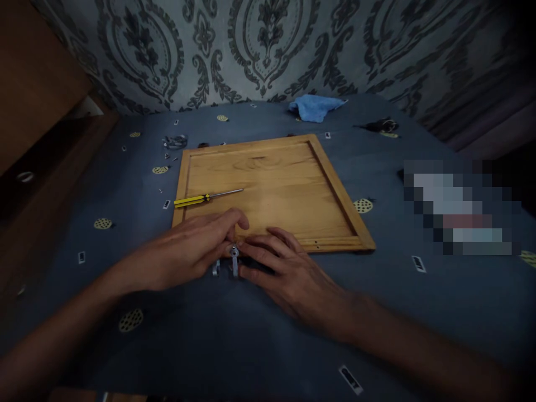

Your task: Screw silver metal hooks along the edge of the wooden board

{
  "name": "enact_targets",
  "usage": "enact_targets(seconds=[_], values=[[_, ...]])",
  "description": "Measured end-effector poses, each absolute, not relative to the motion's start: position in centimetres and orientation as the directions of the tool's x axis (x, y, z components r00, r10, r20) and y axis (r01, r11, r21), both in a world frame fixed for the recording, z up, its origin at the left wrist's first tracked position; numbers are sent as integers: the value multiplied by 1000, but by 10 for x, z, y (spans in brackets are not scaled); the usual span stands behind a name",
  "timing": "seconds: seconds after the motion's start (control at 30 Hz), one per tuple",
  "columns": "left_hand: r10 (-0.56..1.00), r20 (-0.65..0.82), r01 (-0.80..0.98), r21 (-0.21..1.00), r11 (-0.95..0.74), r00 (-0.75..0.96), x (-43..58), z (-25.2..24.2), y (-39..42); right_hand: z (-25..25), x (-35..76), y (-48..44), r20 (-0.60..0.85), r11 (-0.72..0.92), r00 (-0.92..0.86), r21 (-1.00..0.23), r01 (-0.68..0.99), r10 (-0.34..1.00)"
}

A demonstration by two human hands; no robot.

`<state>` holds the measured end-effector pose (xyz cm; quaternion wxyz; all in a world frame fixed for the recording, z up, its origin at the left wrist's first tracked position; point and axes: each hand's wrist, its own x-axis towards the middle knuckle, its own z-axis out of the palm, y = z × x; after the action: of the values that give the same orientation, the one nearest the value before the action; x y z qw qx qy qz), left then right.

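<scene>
Both forearms enter from the bottom corners and meet in the middle over the blue patterned cover (251,335), which spreads under everything

On it lies a flat wooden panel (272,184) with a raised frame, its near rail just under the fingertips. The left hand (188,248) lies palm down with its fingers bunched together, thumb and forefinger pinched on the top of a small metal fitting (234,258). The right hand (288,273) is spread and loose, gripping nothing, its fingertips touching the same fitting from the other side

A crumpled blue cloth (314,106) sits well beyond the far rail. The yellow-handled screwdriver (205,197) rests on the panel just beyond the left hand, its long axis running across the view, handle to the left over the frame and blade pointing right; the left hand is plainly the nearer of the two to it

The metal fitting sits at the middle of the near rail, between the two hands, its long axis running from the rail toward the camera and down onto the cover. A second metal piece (215,269) lies just to its left, under the left hand's fingers
</scene>
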<state>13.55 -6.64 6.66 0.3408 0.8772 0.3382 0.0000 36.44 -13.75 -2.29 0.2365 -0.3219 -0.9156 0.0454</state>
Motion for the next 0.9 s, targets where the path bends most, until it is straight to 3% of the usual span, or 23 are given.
enact_targets(seconds=[0.9], values=[[573,-216,585,544,-602,791,138,52,-66,-21,364,-138,429,796,-674,-246,553,602]])
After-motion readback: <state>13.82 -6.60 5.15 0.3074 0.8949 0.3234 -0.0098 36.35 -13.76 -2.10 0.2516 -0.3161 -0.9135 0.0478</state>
